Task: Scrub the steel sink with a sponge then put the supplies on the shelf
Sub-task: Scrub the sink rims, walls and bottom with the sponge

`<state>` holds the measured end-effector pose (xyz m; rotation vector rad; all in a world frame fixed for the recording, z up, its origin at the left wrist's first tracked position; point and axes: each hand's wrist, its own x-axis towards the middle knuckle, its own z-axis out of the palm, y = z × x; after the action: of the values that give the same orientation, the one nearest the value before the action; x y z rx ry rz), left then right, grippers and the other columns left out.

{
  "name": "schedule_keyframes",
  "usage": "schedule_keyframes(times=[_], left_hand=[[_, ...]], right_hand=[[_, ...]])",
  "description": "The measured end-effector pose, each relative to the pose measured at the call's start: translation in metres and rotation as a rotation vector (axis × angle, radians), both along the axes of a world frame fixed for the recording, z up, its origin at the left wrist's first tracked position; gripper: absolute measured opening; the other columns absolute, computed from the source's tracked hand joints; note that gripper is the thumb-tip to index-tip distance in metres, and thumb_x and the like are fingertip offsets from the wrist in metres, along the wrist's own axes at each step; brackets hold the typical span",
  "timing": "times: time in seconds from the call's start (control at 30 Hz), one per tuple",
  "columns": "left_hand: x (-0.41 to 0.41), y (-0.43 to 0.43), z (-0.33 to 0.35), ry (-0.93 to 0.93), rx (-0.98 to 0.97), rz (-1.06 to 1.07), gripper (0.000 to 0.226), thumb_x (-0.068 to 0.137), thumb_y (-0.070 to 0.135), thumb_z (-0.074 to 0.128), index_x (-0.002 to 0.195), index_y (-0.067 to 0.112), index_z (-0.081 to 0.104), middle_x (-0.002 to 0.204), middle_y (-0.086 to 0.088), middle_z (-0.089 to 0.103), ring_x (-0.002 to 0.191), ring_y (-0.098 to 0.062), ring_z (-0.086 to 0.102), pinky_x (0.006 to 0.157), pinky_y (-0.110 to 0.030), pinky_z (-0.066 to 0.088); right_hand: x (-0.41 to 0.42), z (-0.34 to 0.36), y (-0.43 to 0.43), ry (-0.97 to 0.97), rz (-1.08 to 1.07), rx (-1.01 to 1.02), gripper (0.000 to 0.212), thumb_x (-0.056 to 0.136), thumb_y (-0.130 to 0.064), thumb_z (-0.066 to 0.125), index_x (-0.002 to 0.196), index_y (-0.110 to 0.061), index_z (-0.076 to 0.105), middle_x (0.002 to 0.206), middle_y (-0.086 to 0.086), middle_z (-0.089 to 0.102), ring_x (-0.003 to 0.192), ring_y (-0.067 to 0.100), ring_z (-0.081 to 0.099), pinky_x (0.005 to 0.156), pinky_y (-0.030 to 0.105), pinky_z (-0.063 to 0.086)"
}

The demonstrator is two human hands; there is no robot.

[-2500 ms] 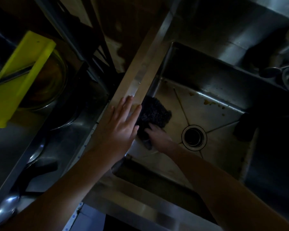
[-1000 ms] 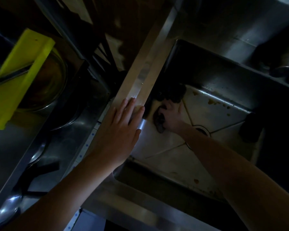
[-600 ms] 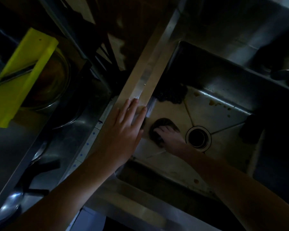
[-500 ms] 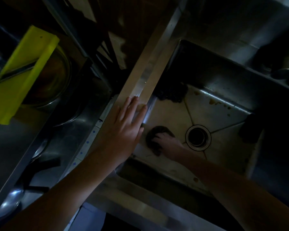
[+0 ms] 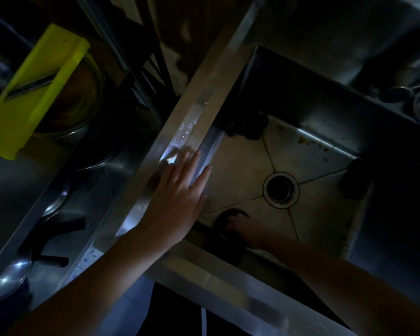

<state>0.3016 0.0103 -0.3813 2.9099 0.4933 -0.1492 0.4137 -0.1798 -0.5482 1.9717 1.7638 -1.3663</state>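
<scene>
Nearest, the sponge [image 5: 223,218] is pressed onto the floor of the sink [image 5: 243,166], hard against the near wall and left of the drain [image 5: 281,189]. It is gripped by the right hand [image 5: 247,231], with the fingers curled over its top; how tightly cannot be told in this dim light. The left hand [image 5: 177,197] is laid flat on the left rim [image 5: 197,112], fingers straight and slightly spread, tips reaching over the basin's edge. Scrubbing is judged to be under way, with the supplies not yet gathered.

Trouble is likeliest at the near wall: a stroke pulled further toward the body could jam knuckles against steel. Droplets are seen glinting on the rim, so the bracing palm could be lost to a slip. Further off, brown stains [image 5: 309,141] at the foot of the far wall could be missed in the gloom.

Open floor is offered right of the drain and beyond it. The far-left corner is taken by a dark wad [image 5: 244,128], and a dark object [image 5: 354,179] is stood by the right wall, so strokes are hemmed in there.
</scene>
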Motion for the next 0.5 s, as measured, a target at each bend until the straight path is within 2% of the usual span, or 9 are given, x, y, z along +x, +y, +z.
schedule_keyframes(times=[0.1, 0.17, 0.27, 0.4, 0.5], left_hand=[[-0.010, -0.019, -0.004, 0.047, -0.035, 0.026, 0.051, 0.092, 0.035, 0.030, 0.137, 0.016, 0.043, 0.151, -0.013, 0.030, 0.140, -0.029, 0.021, 0.109, -0.047, 0.029], [-0.017, -0.031, -0.009, 0.058, -0.078, 0.040, 0.048, 0.092, 0.034, 0.038, 0.135, 0.016, 0.045, 0.150, -0.013, 0.031, 0.138, -0.031, 0.023, 0.107, -0.049, 0.031], [-0.029, -0.047, -0.014, 0.109, -0.049, 0.049, 0.050, 0.087, 0.032, 0.050, 0.134, 0.015, 0.046, 0.149, -0.014, 0.033, 0.136, -0.035, 0.031, 0.106, -0.046, 0.026], [-0.039, -0.067, -0.011, 0.152, -0.079, 0.084, 0.051, 0.091, 0.035, 0.041, 0.137, 0.015, 0.043, 0.151, -0.016, 0.029, 0.139, -0.034, 0.025, 0.106, -0.046, 0.019], [-0.042, -0.081, -0.007, 0.154, -0.118, 0.134, 0.054, 0.092, 0.040, 0.028, 0.137, 0.016, 0.042, 0.151, -0.017, 0.028, 0.139, -0.026, 0.016, 0.107, -0.045, 0.019]], right_hand=[[0.006, 0.001, -0.029, 0.011, -0.005, -0.068, 0.039, 0.098, -0.024, 0.045, 0.136, -0.020, 0.047, 0.141, 0.006, 0.040, 0.121, 0.027, 0.041, 0.097, 0.038, 0.041], [0.011, 0.001, -0.048, 0.021, -0.011, -0.091, 0.040, 0.096, -0.022, 0.048, 0.136, -0.020, 0.047, 0.141, 0.006, 0.041, 0.123, 0.027, 0.041, 0.100, 0.039, 0.042], [0.020, 0.002, -0.079, 0.013, -0.007, -0.090, 0.041, 0.093, -0.022, 0.052, 0.134, -0.024, 0.049, 0.140, 0.005, 0.041, 0.122, 0.027, 0.043, 0.099, 0.042, 0.043], [0.031, 0.001, -0.123, 0.006, -0.030, -0.115, 0.038, 0.093, -0.022, 0.052, 0.131, -0.024, 0.053, 0.140, 0.004, 0.042, 0.123, 0.025, 0.042, 0.102, 0.038, 0.042], [0.039, 0.005, -0.146, -0.001, -0.029, -0.150, 0.036, 0.094, -0.021, 0.051, 0.130, -0.021, 0.054, 0.143, 0.005, 0.040, 0.125, 0.024, 0.043, 0.103, 0.037, 0.042]])
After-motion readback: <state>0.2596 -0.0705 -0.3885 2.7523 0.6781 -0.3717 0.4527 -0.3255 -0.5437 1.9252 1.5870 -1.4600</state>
